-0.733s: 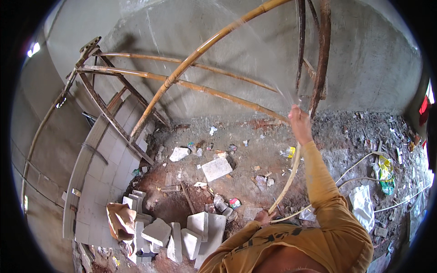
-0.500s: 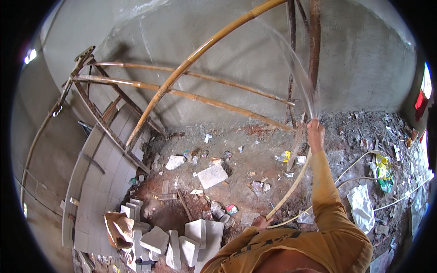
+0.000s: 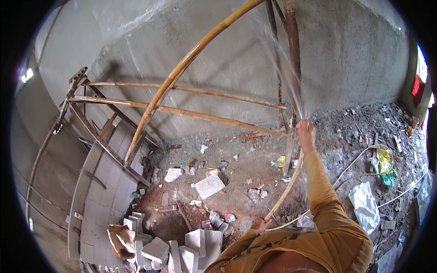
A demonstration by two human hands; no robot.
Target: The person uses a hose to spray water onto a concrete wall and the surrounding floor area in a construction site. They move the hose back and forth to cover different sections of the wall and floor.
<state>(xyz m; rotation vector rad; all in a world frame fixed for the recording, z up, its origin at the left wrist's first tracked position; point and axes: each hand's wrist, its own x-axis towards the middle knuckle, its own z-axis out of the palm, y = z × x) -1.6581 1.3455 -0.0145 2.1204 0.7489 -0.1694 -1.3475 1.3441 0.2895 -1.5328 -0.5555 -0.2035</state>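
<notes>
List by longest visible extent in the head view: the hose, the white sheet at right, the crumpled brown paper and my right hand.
1. Hose
2. White sheet
3. Brown paper and right hand: too alike to rank, and their distances from the camera may differ.

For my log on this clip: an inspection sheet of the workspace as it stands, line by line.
Surface: uneven dirt ground, littered
Things in use: pale hose, water spraying from its end
Clutter: pale blocks heaped at lower left; white sheet or bag at right; scattered scraps
Hands: right hand grips the hose near its spraying end; left hand holds it lower
Cables: none identifiable for certain
Surroundings: grey wall, bamboo poles before it
</notes>
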